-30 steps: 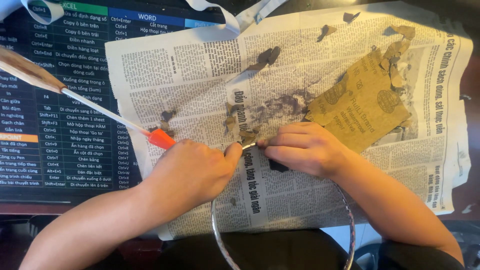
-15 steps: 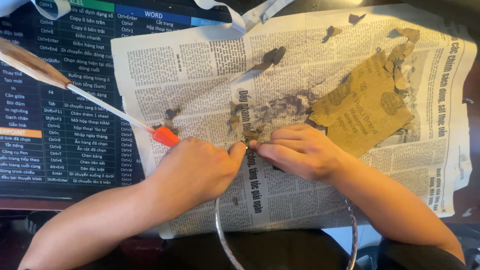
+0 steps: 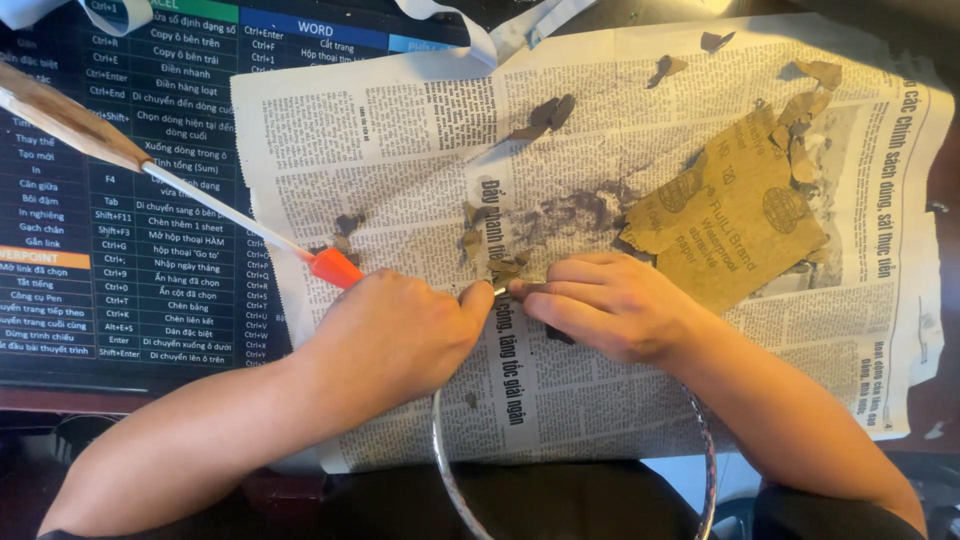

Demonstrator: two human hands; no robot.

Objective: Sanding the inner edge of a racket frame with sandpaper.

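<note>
- The left hand [image 3: 395,335] is closed in a loose fist, knuckles up, with the thumb stretched to the right; it pinches the near end of a thin metal ring [image 3: 445,470] at the thumb tip.
- The right hand [image 3: 610,305] is curled, fingers pointing left, and presses a small dark scrap of sandpaper [image 3: 530,290] against the same spot of the ring; the scrap is mostly hidden under the fingertips.
- The two hands meet tip to tip over the middle of the newspaper [image 3: 400,130].
- The ring runs from the pinch point down under both wrists; its two sides curve toward the bottom edge of the view, in front of the person's dark clothing.
- A slim stick with an orange tip [image 3: 335,268] lies just beside the left hand, the tip touching or nearly touching the knuckles; its shaft slants up and left to a brown handle [image 3: 70,120].
- A larger sheet of brown sandpaper [image 3: 730,215] lies on the newspaper, just beyond the right hand, with torn edges.
- Small torn brown scraps [image 3: 545,112] and dark dust are scattered across the upper part of the newspaper.
- The newspaper covers part of a dark desk mat [image 3: 120,250] printed with columns of text, visible to the left.
- A pale strip [image 3: 480,35] loops near the top edge.
</note>
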